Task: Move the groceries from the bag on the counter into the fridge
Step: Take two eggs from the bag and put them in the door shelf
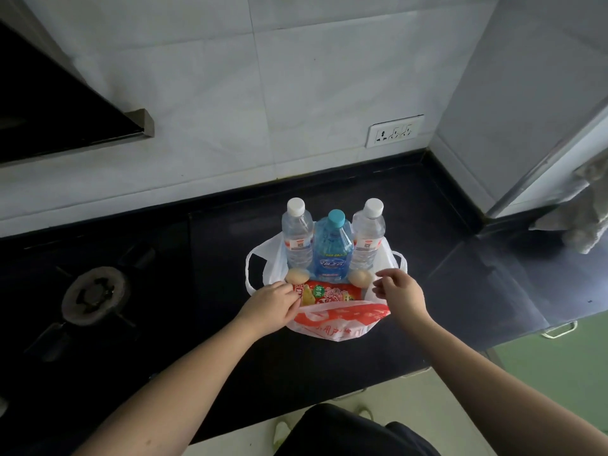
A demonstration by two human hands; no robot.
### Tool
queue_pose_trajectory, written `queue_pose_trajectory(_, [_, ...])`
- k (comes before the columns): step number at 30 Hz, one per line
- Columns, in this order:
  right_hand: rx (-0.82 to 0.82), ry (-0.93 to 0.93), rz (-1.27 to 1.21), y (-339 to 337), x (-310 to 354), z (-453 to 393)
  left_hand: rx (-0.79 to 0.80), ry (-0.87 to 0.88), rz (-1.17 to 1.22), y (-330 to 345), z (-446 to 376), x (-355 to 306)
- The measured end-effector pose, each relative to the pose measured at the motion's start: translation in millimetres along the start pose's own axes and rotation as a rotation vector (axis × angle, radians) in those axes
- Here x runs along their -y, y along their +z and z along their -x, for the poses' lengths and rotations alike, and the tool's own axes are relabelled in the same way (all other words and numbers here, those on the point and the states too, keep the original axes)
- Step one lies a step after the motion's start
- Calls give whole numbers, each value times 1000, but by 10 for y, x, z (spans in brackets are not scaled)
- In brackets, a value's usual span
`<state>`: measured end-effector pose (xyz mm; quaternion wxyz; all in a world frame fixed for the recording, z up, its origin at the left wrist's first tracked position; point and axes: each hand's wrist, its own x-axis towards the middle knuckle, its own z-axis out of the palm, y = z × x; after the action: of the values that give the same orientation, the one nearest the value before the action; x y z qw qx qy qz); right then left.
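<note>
The left hand point(274, 302) rests at the near-left rim of the bag point(342, 327), its fingers curled down where thin plastic meets the red snack packet point(329, 292); whether it pinches the film or the packet I cannot tell. The right hand point(399, 291) hovers by the right rim with fingers loosely spread, gripping nothing that shows. The bag is limp white film with red print, slumped open on the black counter point(460, 274), its loop handles splayed to either side; it would likely crumple and slide instead of holding shape. Inside, at the back, stand three upright bottles: a clear one with a white cap on the left point(297, 235), a blue one with a teal cap point(333, 248) in the middle, another clear one on the right point(367, 236). They look full, so probably heavy and smooth, best gripped around the body below the shoulder. Two pale eggs point(297, 275) point(361, 278) lie just before the bottles, flanking the blue one, fragile and apt to roll; each wants a soft, cupped hold. The packet lies flat at the front, light and crinkly. A gas burner point(95, 294) sits to the left, well apart.
</note>
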<state>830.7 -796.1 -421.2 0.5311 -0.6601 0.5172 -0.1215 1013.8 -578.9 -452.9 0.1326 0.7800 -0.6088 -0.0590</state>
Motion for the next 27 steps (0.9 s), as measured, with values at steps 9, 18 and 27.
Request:
queue_pose_trajectory(9, [185,-289,660,46,-391,-159,-22,-239,-207,153,17,187])
queue_pose_trajectory(18, [252,-260,883,55,-514,-295,44,-418,-124,168,-60,158])
queue_pose_trajectory(27, [-83,-448,643,13,-239,-137,-141,-186,-119,54,-163,-3])
